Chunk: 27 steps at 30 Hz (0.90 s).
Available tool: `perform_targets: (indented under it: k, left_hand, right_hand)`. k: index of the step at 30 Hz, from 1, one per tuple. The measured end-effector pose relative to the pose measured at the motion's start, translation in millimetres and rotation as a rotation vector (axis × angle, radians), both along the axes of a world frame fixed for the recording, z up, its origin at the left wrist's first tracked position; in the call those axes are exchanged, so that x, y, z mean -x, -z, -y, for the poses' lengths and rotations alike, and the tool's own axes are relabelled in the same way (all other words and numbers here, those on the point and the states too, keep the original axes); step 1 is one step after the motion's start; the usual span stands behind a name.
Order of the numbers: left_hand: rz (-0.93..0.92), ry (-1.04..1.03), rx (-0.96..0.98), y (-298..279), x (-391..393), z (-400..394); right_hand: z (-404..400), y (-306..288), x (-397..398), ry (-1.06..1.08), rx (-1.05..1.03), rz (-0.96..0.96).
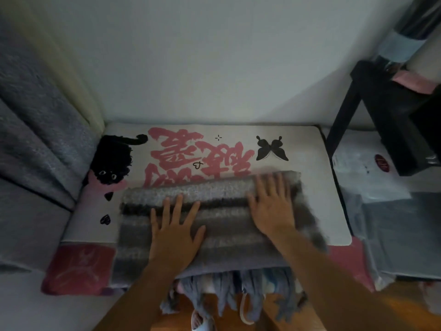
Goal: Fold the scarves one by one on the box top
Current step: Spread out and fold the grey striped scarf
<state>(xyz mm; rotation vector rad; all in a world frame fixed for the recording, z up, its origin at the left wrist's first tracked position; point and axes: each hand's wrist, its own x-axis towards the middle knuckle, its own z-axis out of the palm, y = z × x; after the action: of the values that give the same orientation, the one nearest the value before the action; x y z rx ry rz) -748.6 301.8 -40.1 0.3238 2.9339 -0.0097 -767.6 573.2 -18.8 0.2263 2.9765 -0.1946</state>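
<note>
Both hands, left [175, 231] and right [270, 206], are pressing flat, fingers spread, on the striped scarf [222, 225], lying lengthwise left-to-right across the box [310, 149].

Home corner: curtain [35, 130], wood floor [370, 314]

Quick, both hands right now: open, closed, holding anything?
Left hand: open, fingers spread flat, pressing on the striped grey scarf.
Right hand: open, fingers straight, flat on the same scarf near its far edge.
</note>
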Motion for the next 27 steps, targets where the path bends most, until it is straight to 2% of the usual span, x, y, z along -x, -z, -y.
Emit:
perform_targets:
  k: [2, 5, 7, 9, 12, 15, 17, 21, 23, 25, 27]
  left_hand:
    - [0.004, -0.118, 0.0, 2.7, 3.5, 20.6]
    - [0.069, -0.189, 0.032, 1.5, 4.1, 28.7]
    - [0.097, -0.19, 0.065, -8.5, 3.9, 18.4]
    - [0.043, -0.13, 0.101, -24.9, 6.9, 3.1]
    - [-0.059, 0.027, 0.033, -34.6, 17.4, -35.6]
    - [-0.002, 0.051, -0.019, -23.8, 24.0, -64.4]
    - [0.006, -0.018, -0.057, -13.6, 25.9, -42.0]
    - [0.011, -0.253, -0.059, -0.2, 11.4, 55.2]
    - [0.087, -0.38, -0.178, -0.9, 5.4, 85.5]
    - [0.05, -0.473, -0.477, -7.4, 3.3, 93.0]
    - [0.055, -0.652, -0.767, -27.0, 1.2, 89.3]
  right_hand:
    - [-48.6, 22.7, -2.2, 0.155, -0.01, 0.053]
    - [-72.3, 24.8, -1.5, 0.155, 0.012, 0.074]
    - [-64.7, 15.8, 0.9, 0.154, -0.057, 0.044]
    - [-42.9, -1.1, -2.0, 0.156, -0.113, -0.038]
    - [28.5, -22.3, -6.1, 0.014, 0.06, -0.206]
    - [79.7, -9.5, -9.8, -0.168, 0.121, -0.12]
    - [55.7, 5.9, -10.2, -0.112, 0.058, -0.014]
    - [-16.5, 25.9, -19.4, -0.063, -0.036, 0.012]
    - [-24.3, 26.5, -16.9, -0.065, -0.037, 0.007]
    - [-14.6, 19.7, -14.1, -0.042, -0.042, -0.014]
    - [7.1, 3.5, -16.3, -0.056, 0.005, -0.085]
